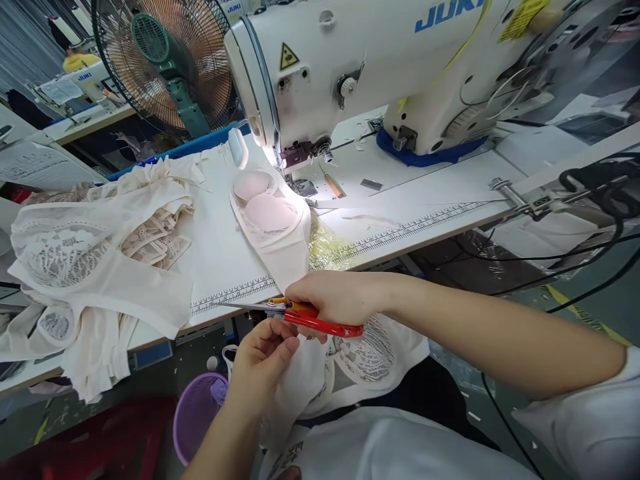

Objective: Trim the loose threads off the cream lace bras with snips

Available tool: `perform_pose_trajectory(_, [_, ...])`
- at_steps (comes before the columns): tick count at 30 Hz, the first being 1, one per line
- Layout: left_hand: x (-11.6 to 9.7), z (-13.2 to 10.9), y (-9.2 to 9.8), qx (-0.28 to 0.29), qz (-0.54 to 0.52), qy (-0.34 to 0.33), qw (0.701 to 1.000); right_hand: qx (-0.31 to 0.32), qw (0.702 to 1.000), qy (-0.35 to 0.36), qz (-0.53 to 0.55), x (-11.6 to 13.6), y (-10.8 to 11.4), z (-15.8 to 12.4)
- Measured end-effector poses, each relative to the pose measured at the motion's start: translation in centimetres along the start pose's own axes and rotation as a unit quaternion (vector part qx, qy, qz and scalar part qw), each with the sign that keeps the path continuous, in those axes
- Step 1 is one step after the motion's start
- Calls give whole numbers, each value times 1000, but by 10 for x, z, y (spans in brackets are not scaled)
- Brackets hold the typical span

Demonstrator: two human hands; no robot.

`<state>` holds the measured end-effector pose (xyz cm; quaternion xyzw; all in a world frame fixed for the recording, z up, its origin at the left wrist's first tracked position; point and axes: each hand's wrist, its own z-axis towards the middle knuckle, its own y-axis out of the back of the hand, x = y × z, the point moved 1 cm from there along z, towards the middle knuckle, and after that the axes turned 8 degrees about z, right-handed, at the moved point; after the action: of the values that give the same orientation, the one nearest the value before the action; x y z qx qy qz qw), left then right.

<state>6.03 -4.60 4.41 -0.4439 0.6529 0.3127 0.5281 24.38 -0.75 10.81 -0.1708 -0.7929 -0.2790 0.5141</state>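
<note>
My right hand (336, 297) is closed around red-handled thread snips (320, 322), whose blades point left at the table's front edge. Just below, my left hand (263, 357) pinches the cream fabric of a bra-like garment (273, 220). The garment hangs from the sewing table into my lap, with its two padded cups lying near the needle of the white JUKI sewing machine (380, 60). A lace part (370, 353) of the garment rests on my lap under my right wrist.
A heap of cream lace garments (95, 260) covers the table's left side. A printed ruler strip (400, 237) runs along the table's front edge. A fan (165, 60) stands behind. A purple bin (197, 413) sits on the floor. Black cables (600, 187) hang at right.
</note>
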Motion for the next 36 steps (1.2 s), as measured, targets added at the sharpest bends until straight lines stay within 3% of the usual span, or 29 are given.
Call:
perform_pose_trajectory(7, [-5,0,-7,7,-16,22,1000,-1,999,-13,49,0,0,-3])
perform_pose_trajectory(15, [-7,-1,-10,-27,-3,32,999,-13,998,-6,-53,-1,-2,-4])
perform_pose_trajectory(19, [-4,-5,-3,16,54,44,997,-46,990,11,-133,2,-3,-5])
perform_pose_trajectory(22, [1,-9,1,37,98,79,991,-42,994,10,-103,1,-9,-5])
perform_pose_trajectory(26, [8,-14,2,-15,75,95,993,-161,986,-7,49,-10,-25,-12])
perform_pose_trajectory(29, [11,-16,4,-59,60,99,991,-229,962,46,139,-22,-44,-30])
perform_pose_trajectory(32, [13,-18,6,-90,50,95,990,-177,968,71,164,-37,-62,-49])
perform_pose_trajectory(36, [12,-20,6,-132,60,80,986,-73,994,4,84,-60,-82,-60])
